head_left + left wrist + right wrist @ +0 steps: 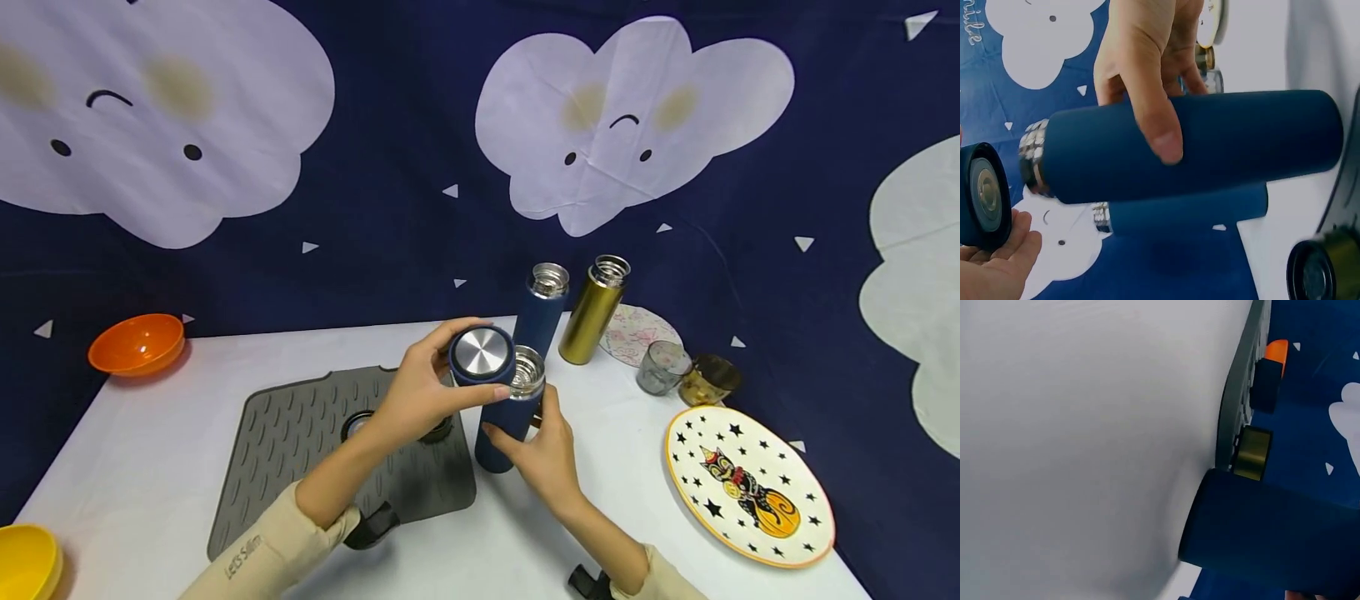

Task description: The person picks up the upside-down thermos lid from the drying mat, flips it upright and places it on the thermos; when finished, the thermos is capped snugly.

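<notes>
My left hand [420,392] grips a dark blue bottle lid [482,352] with a brushed silver top, thumb in front and fingers behind. In the left wrist view the underside of this lid [986,190] faces the bottle's mouth, with a gap between them. My right hand [543,458] holds a dark blue thermos bottle [495,442] round its body, its steel-rimmed mouth uncovered. The bottle stands nearly upright, its base close to the white table in the right wrist view. Just behind are a second uncovered blue bottle [538,323] and an uncovered gold bottle [591,321].
A grey ridged mat [292,467] lies at left, bearing a gold lid [1252,453] and a dark blue lid [1266,385]. An orange bowl [138,348] and yellow bowl [26,562] stand farther left. Rightward are a grey glass [660,377], amber glass [703,387] and cat-patterned plate [731,425].
</notes>
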Motion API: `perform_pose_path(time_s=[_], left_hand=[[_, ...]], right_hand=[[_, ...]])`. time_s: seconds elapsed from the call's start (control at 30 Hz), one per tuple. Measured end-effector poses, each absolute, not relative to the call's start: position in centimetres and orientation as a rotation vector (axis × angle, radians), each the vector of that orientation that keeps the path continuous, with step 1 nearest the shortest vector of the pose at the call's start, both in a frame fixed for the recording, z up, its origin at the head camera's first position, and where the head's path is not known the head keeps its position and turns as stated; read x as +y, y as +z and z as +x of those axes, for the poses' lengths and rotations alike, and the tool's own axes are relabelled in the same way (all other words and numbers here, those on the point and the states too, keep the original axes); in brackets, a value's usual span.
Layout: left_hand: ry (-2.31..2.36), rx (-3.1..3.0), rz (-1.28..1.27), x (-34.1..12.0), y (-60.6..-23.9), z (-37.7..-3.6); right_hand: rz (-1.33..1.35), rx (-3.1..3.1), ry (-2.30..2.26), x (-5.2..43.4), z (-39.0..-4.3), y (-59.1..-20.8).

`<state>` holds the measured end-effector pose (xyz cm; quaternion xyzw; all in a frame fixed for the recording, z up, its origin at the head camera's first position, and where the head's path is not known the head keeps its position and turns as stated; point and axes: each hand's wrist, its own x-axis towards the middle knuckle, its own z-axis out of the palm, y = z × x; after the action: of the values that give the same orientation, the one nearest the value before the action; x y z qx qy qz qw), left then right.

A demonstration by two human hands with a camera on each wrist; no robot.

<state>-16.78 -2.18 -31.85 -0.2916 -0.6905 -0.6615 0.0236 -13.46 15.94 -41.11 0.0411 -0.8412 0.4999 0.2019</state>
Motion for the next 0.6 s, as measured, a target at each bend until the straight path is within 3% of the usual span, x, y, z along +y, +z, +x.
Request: perform_pose_path(time_s=[0.27, 0.6], left_hand=[[-1.963, -2.185, -0.910, 1.1, -32.8, -18.3], [-1.563, -2.265, -0.950, 1.3, -33.5, -18.7]], right_hand=[[0.129, -2.351, 1.387, 16.1, -13.4, -41.3], [0.149, -2.373, 1.358, 16.0, -13.5, -41.3]])
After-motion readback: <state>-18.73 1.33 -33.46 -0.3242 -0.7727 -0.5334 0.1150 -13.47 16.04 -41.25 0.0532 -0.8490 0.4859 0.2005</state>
